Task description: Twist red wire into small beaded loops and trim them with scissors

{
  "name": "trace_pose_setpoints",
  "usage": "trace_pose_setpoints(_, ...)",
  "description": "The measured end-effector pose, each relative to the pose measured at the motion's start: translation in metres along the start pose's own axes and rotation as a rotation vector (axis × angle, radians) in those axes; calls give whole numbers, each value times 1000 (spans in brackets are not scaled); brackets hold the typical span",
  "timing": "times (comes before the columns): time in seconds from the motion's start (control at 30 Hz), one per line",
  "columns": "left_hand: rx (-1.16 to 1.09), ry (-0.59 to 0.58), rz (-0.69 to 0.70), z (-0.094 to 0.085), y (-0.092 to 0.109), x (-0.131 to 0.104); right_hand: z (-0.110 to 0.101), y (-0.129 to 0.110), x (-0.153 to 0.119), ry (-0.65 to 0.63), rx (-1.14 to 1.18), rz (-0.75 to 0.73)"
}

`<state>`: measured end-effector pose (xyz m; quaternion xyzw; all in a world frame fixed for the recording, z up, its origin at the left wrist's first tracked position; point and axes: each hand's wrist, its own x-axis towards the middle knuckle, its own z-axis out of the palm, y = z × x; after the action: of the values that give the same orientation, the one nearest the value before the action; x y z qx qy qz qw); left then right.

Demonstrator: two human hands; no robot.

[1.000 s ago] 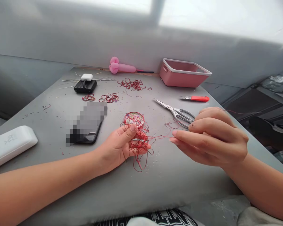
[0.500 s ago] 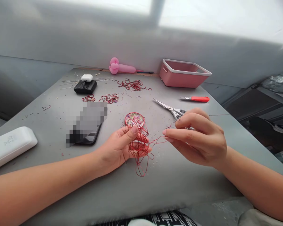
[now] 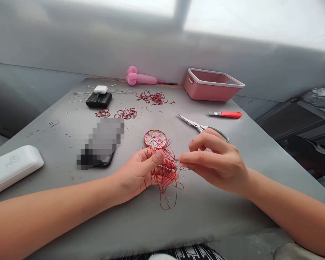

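Observation:
A tangled bundle of thin red cord (image 3: 166,180) hangs from my left hand (image 3: 141,168), pinched between thumb and fingers. My right hand (image 3: 216,159) is just right of the bundle, thumb and forefinger closed on a strand of the same cord. Behind the bundle lies a small round container (image 3: 153,135) with a red rim and pale, colourful beads inside; the cord partly covers it. Scissors (image 3: 191,122) lie beyond my right hand, their handles partly hidden by it.
Left of my hands lie a phone (image 3: 104,161) and a white case (image 3: 14,168). Farther back are red cord rings (image 3: 126,113), red cord scraps (image 3: 151,97), a black box (image 3: 99,100), a pink balloon (image 3: 142,78), a pink basket (image 3: 211,90) and a red-handled utility knife (image 3: 231,115).
My right hand has moved left, closer to the bundle, and shows more of the scissors' handle. My left hand and the cord have shifted slightly right.

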<state>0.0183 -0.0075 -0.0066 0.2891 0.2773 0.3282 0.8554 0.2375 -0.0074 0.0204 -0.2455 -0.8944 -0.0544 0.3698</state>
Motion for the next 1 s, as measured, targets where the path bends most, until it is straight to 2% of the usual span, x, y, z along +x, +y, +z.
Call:
trace_pose_setpoints(0.13, 16, -3, -2, 1, 1, 0, -1, -4, 2, -82, 111, 29)
trace_pose_setpoints(0.27, 30, 42, -5, 3, 2, -1, -1, -3, 2, -188, 231, 55)
trace_pose_setpoints(0.47, 16, 58, 2, 5, 2, -2, -1, 1, -1, -104, 49, -34)
trace_pose_setpoints(0.57, 9, 53, 6, 4, 1, -1, 1, -1, -1, -85, 53, -45)
trace_pose_setpoints(1.0, 3, 49, 38, 3, -2, 1, 9, -12, 0, 64, 190, 110)
